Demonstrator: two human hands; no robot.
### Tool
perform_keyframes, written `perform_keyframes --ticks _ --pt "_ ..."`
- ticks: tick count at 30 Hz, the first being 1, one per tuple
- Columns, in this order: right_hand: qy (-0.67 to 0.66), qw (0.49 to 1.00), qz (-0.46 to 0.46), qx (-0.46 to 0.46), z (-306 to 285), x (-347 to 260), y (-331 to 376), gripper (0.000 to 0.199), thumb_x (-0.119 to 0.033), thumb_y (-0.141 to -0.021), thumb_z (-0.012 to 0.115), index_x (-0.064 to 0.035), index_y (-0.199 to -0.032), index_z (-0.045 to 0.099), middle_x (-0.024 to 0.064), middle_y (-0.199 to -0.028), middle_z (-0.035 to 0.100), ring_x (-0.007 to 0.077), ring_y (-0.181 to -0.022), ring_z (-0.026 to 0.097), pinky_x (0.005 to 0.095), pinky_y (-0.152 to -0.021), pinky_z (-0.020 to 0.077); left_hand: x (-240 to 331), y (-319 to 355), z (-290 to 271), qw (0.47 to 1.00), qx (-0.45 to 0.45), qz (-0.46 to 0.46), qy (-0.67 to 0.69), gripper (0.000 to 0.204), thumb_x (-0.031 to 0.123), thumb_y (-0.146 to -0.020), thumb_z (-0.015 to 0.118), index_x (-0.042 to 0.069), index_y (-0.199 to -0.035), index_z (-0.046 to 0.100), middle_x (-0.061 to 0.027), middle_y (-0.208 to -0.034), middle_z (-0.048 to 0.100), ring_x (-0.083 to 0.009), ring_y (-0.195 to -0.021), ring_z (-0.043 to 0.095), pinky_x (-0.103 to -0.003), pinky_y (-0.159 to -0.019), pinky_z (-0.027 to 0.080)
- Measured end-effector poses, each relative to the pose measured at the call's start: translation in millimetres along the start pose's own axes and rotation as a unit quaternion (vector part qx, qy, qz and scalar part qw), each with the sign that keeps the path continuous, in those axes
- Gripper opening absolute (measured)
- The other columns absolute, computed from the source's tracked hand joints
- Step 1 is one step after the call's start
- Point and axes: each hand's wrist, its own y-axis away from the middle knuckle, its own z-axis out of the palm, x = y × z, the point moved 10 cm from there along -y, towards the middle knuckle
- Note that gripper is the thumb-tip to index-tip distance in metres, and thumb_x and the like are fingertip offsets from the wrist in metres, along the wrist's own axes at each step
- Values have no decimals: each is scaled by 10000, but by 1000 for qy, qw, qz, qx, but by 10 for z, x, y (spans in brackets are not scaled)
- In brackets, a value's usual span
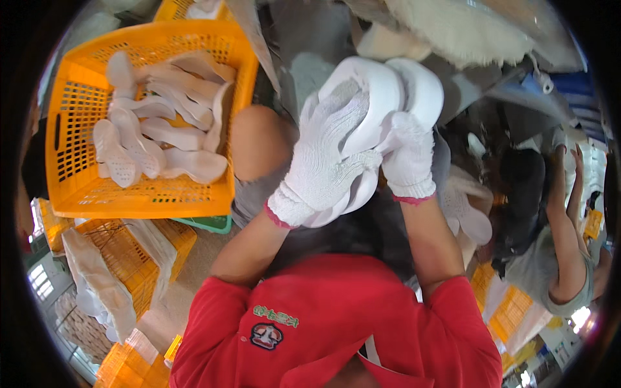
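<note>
Before my chest I hold a pair of white, thick-heeled shoe soles [383, 83], pressed side by side with their rounded ends pointing away from me. Both hands wear white knitted gloves with red cuffs. My left hand [323, 152] is wrapped along the left sole, its fingers lying over the sole's inner side. My right hand [409, 152] closes round the middle of the right sole, its thumb and fingertips meeting near my left fingers. The soles' near ends stick out below my left palm. The gloves cover part of the soles.
An orange plastic basket [136, 210] with several white soles [132, 139] stands at my left, by my bare knee [259, 142]. More white soles [469, 207] lie at my right. Fluffy pale material [466, 29] covers something ahead. Another person [550, 258] is at the far right.
</note>
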Motion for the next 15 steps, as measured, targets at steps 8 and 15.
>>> perform_keyframes --ticks 8,15 --pt "23 994 -25 106 -453 -9 -1 336 -201 -1010 670 -6 -1284 673 58 -1227 680 186 -1121 630 345 -996 504 -139 -237 361 982 -65 -113 137 794 330 -842 781 -10 -1514 529 -246 -1561 517 -448 -1464 442 -489 -1243 306" --pt "-146 976 104 121 -369 307 -230 236 -208 -998 671 -33 -1147 725 54 -1147 700 192 -1075 657 352 -945 541 -264 -408 286 990 -82 -87 77 753 283 -855 774 -25 -1502 543 -247 -1529 550 -408 -1450 488 -458 -1241 331"
